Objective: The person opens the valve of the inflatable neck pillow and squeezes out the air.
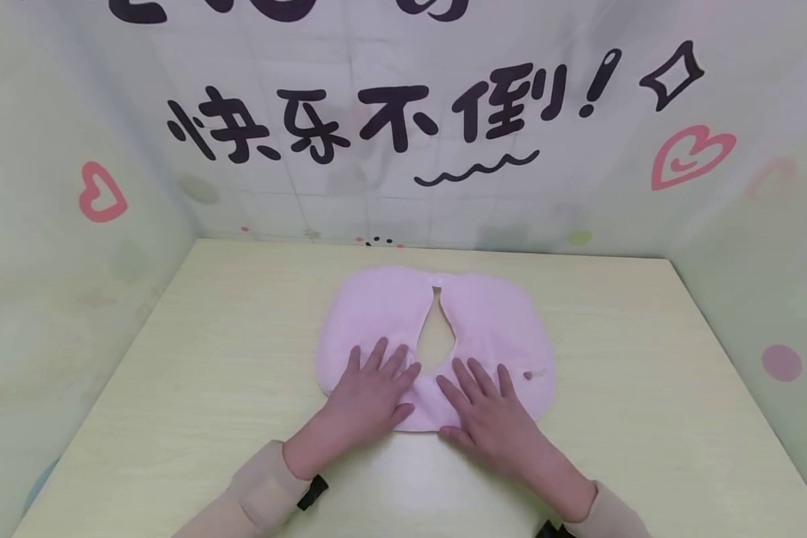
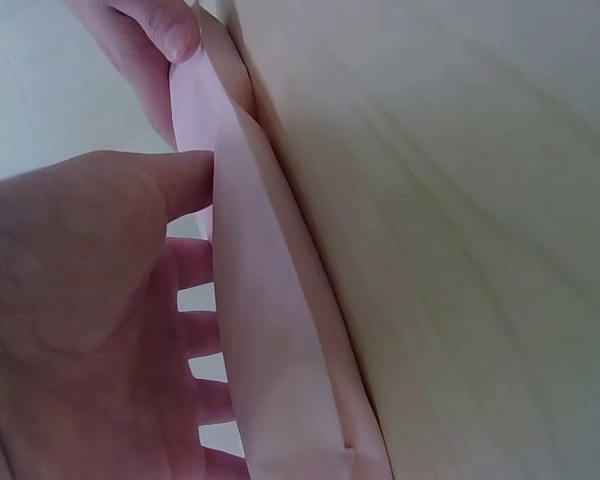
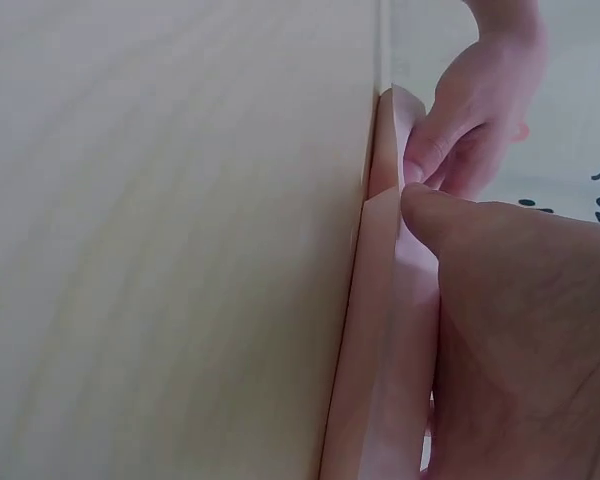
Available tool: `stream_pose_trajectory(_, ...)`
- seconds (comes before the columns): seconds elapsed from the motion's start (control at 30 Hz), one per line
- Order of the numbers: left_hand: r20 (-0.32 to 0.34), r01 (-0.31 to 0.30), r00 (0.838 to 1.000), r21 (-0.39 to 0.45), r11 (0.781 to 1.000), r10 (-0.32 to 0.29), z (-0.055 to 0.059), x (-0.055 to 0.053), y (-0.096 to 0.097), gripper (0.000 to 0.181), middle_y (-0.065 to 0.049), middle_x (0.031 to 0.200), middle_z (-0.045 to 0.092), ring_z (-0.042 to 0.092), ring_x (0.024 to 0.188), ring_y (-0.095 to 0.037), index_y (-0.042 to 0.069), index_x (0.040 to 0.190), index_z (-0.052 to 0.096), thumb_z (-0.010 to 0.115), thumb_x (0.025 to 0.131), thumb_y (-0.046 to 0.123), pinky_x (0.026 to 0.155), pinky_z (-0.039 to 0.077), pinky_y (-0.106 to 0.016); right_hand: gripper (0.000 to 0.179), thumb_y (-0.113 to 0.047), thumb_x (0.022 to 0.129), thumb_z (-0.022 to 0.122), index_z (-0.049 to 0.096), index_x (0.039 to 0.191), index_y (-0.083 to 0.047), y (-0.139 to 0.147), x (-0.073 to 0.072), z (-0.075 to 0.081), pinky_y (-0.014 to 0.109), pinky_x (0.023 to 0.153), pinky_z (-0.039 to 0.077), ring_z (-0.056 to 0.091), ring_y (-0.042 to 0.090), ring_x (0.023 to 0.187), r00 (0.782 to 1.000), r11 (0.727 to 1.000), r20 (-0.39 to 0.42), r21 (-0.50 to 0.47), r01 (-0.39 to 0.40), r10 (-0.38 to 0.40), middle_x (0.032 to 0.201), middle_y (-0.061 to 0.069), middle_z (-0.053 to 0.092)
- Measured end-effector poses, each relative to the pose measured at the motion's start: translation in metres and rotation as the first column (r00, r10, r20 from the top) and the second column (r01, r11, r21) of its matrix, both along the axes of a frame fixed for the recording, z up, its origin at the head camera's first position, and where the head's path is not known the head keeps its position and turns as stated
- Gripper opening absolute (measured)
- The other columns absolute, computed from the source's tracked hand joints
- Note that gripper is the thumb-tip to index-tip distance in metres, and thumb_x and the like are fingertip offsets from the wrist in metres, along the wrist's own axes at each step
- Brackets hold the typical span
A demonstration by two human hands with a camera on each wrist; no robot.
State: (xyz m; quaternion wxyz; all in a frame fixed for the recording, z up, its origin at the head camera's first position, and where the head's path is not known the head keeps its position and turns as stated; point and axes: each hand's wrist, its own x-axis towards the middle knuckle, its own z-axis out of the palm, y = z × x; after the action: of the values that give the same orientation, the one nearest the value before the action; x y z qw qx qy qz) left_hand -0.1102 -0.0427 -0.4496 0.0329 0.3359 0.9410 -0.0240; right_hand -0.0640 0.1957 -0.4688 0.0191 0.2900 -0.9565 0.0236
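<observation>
Pink neck pillow point(image 1: 376, 314), lying flat on the table point(image 1: 195, 359) under my 2 hands. My left hand point(image 1: 370, 396) rests on its near left part with fingers spread and nearly straight; my right hand point(image 1: 494, 422) lies the same way on the near right part. I grip nothing.

I judge it light, soft and limp: the near edge point(image 2: 260, 300) beside my thumbs looks thin and creased, more like slack sheet than firm padding. It looks hard to break and slightly smooth, so I would pinch that edge with both hands, or scoop the 2 lobes beyond my fingertips. A small dark spot point(image 1: 528, 375) sits just right of my right fingers; I cannot tell what it is, so I would avoid pulling there.

I read no brand on it. Well beyond my hands, the backdrop point(image 1: 350, 202) carries 4 characters and an exclamation mark, "快乐不倒!"; the line above is cut off.
</observation>
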Motion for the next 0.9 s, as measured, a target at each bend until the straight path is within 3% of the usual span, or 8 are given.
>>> stream_pose_trajectory(0.3,0.047,-0.003,0.999,-0.003,1.0,0.003,-0.001,-0.001,0.0,0.058,-0.01,0.158,0.045,0.034,0.147,-0.042,0.018,0.152,0.051,0.058,0.102,0.047,0.112,0.029,-0.068,0.066,-0.051,0.103,0.054,0.047,0.154,-0.01,0.0,-0.001,0.002,0.071,0.113,0.023,0.032,0.043,0.148,0.999,1.0,0.046,-0.007,0.002,-0.002,0.161,0.021,0.036)
stream_pose_trajectory(0.43,0.032,-0.002,0.999,0.009,1.0,0.002,-0.001,-0.002,-0.001,0.057,-0.01,0.156,0.047,0.037,0.145,-0.042,0.017,0.15,0.053,0.059,0.102,0.047,0.111,0.031,-0.068,0.066,-0.052,0.104,0.051,0.046,0.155,-0.01,0.001,-0.002,0.003,0.071,0.114,0.021,0.03,0.043,0.149,0.998,1.0,0.066,-0.023,0.009,-0.008,0.162,0.021,0.035)
stream_pose_trajectory(0.53,-0.003,0.004,1.0,0.041,0.999,-0.004,0.002,-0.007,-0.001,0.054,-0.009,0.149,0.054,0.045,0.139,-0.041,0.015,0.145,0.058,0.062,0.101,0.045,0.106,0.038,-0.067,0.066,-0.053,0.105,0.049,0.045,0.155,-0.009,0.002,-0.006,0.008,0.072,0.114,0.019,0.029,0.043,0.149,0.998,0.998,0.061,-0.054,0.017,-0.014,0.162,0.021,0.034)
stream_pose_trajectory(0.67,-0.069,0.004,0.998,0.112,0.994,0.004,0.011,-0.024,-0.002,0.044,-0.009,0.135,0.061,0.055,0.128,-0.038,0.013,0.136,0.064,0.065,0.1,0.039,0.095,0.048,-0.061,0.067,-0.05,0.105,0.051,0.043,0.156,-0.007,0.009,-0.026,0.021,0.074,0.113,0.017,0.028,0.046,0.149,0.998,0.993,0.02,-0.103,0.053,-0.051,0.162,0.023,0.032)
stream_pose_trajectory(0.77,-0.098,-0.025,0.994,0.167,0.986,0.042,0.02,-0.045,-0.003,0.039,-0.011,0.135,0.062,0.056,0.126,-0.037,0.012,0.134,0.066,0.064,0.101,0.033,0.095,0.049,-0.06,0.066,-0.046,0.104,0.055,0.042,0.155,-0.006,0.018,-0.053,0.03,0.075,0.112,0.019,0.029,0.047,0.147,0.993,0.985,-0.013,-0.128,0.117,-0.12,0.161,0.025,0.032)
stream_pose_trajectory(0.9,-0.089,-0.088,0.99,0.223,0.971,0.11,0.025,-0.077,-0.002,0.038,-0.014,0.141,0.059,0.053,0.131,-0.037,0.01,0.135,0.065,0.062,0.102,0.028,0.099,0.047,-0.06,0.062,-0.042,0.104,0.056,0.044,0.153,-0.004,0.029,-0.091,0.035,0.073,0.111,0.024,0.031,0.048,0.145,0.978,0.967,-0.004,-0.151,0.206,-0.209,0.16,0.026,0.033)
